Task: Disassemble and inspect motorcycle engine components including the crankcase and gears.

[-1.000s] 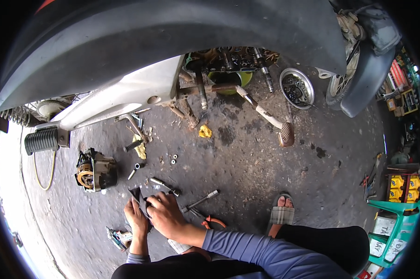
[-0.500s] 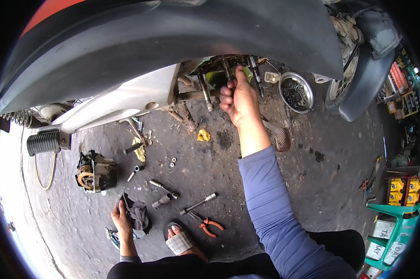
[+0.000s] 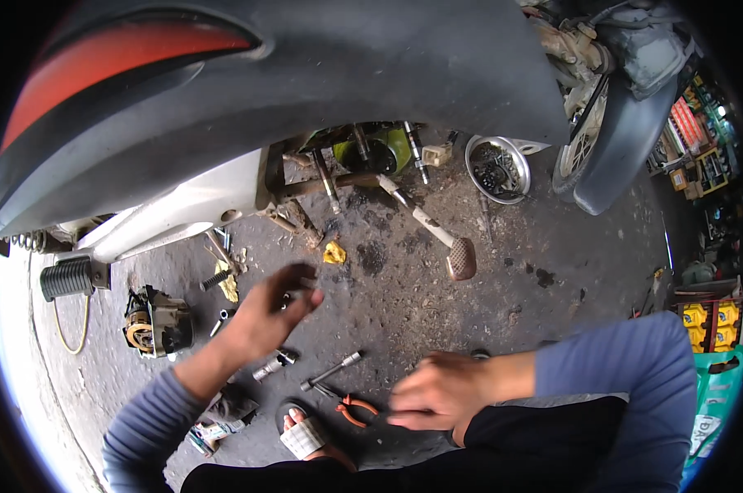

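My left hand (image 3: 265, 316) hovers over the middle left of the floor, smeared by motion, with thumb and fingers apart and nothing visible between them. Close to my knee, my right hand (image 3: 437, 390) is bent and blurred; its fingers are partly hidden, so I cannot tell what it holds. Below my left wrist lies a dark cloth (image 3: 230, 408). Between the hands are a T-shaped socket wrench (image 3: 332, 371) and pliers with orange handles (image 3: 357, 412). Ahead, metal studs (image 3: 325, 182) stick out from under the motorcycle's dark body panel (image 3: 371, 74).
A yellow-green container (image 3: 398, 148) sits under the studs, beside a metal bowl of small parts (image 3: 496, 171). The brake pedal (image 3: 462, 259) juts over the floor. An engine part (image 3: 158, 320) stands at left; a yellow rag (image 3: 334, 252) lies ahead. At right is a green stool (image 3: 721, 386).
My right hand has left the studs and come back toward my knee. My left hand has let go of the dark cloth and moved up and to the right. The view has shifted.
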